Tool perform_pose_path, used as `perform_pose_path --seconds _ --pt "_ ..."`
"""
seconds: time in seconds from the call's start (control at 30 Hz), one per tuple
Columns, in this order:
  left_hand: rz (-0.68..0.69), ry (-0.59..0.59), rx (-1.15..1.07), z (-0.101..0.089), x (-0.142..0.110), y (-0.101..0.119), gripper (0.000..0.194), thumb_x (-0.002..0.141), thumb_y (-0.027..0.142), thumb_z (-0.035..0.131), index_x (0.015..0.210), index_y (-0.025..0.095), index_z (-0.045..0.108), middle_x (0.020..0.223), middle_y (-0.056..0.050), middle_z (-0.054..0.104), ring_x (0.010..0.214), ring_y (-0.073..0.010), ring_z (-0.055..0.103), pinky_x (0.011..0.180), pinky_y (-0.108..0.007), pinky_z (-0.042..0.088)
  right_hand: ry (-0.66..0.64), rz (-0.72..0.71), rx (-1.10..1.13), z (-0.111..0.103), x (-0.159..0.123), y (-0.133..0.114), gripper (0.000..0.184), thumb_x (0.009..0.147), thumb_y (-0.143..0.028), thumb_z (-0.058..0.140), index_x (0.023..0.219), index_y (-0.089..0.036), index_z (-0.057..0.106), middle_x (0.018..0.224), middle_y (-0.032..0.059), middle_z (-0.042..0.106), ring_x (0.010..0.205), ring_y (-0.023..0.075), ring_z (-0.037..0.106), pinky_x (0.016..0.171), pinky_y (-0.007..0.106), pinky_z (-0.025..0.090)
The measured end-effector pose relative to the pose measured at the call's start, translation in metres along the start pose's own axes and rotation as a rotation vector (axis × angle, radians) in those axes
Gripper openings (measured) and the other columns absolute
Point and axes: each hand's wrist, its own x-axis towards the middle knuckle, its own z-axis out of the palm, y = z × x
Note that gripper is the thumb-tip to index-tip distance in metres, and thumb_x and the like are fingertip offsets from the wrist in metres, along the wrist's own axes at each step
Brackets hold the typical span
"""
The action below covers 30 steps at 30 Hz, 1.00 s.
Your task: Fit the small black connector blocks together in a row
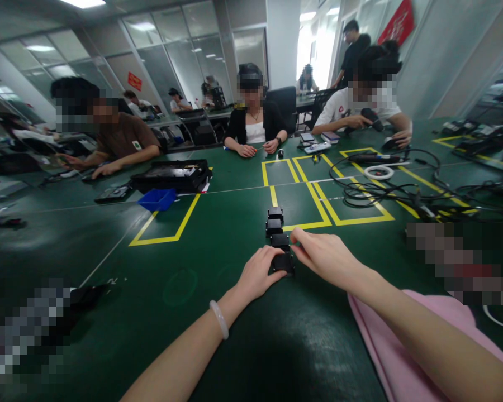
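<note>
Several small black block-shaped parts (274, 225) stand in a row on the green table, running away from me. My left hand (257, 272) is closed on the nearest black block (283, 263), thumb on its near side and fingers along its far left side. Beside the right edge of the second black block (280, 241), my right hand (318, 248) is pinched, thumb against forefinger. Whatever is between those fingertips, if anything, is too small to make out. Tiny pin-like bits stick out at the blocks' corners.
Yellow tape rectangles (308, 226) mark the green table (151, 312). A blue bin (157, 199) and a black case (171, 176) sit at left. Tangled black cables (373, 192) lie at right, above a pink cloth (427, 312). Co-workers (251, 120) sit across.
</note>
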Motion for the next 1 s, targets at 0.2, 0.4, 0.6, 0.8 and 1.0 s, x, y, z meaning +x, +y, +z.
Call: perform_pose_path --seconds 0.2,0.4,0.6,0.8,1.0 --pt "0.000 0.002 -0.007 0.0006 -0.0003 -0.0003 0.040 0.082 0.033 0.064 0.118 0.024 0.048 0.113 -0.005 0.054 0.103 -0.0242 0.050 0.089 -0.037 0.043 0.011 0.020 -0.022 0.0000 -0.0003 -0.0043 0.014 0.095 -0.032 0.041 0.089 -0.021 0.047 0.078 -0.0006 0.065 0.064 0.0161 0.062 0.051 0.025 0.021" --pt "0.007 0.008 -0.012 0.0008 -0.0006 -0.0002 0.040 0.082 0.031 0.064 0.118 0.025 0.048 0.113 -0.005 0.054 0.103 -0.0245 0.050 0.089 -0.038 0.043 -0.027 -0.015 0.031 -0.0022 -0.0001 -0.0039 0.006 0.093 -0.025 0.043 0.094 -0.021 0.048 0.080 -0.0004 0.066 0.067 0.0154 0.063 0.053 0.024 0.025" --pt "0.004 0.010 -0.001 0.0010 0.0001 -0.0006 0.039 0.082 0.032 0.065 0.117 0.024 0.049 0.112 -0.005 0.054 0.103 -0.0245 0.051 0.088 -0.038 0.044 -0.023 -0.045 0.058 -0.0058 -0.0001 -0.0051 0.007 0.094 -0.026 0.042 0.093 -0.021 0.048 0.084 0.0003 0.066 0.073 0.0148 0.062 0.056 0.024 0.028" --pt "0.008 0.004 0.000 0.0013 0.0001 -0.0010 0.040 0.082 0.031 0.065 0.118 0.024 0.048 0.113 -0.005 0.054 0.103 -0.0244 0.051 0.089 -0.038 0.044 -0.012 -0.006 0.017 0.0006 0.0003 -0.0041 0.011 0.096 -0.027 0.039 0.096 -0.021 0.048 0.080 0.0004 0.067 0.069 0.0155 0.063 0.054 0.024 0.027" --pt "0.013 0.017 -0.002 0.0016 -0.0001 -0.0007 0.040 0.082 0.031 0.065 0.118 0.024 0.049 0.112 -0.005 0.054 0.103 -0.0244 0.051 0.090 -0.038 0.043 0.020 -0.036 0.034 0.0016 -0.0017 -0.0030 0.008 0.094 -0.023 0.041 0.099 -0.021 0.047 0.086 0.0012 0.066 0.075 0.0155 0.064 0.056 0.023 0.030"
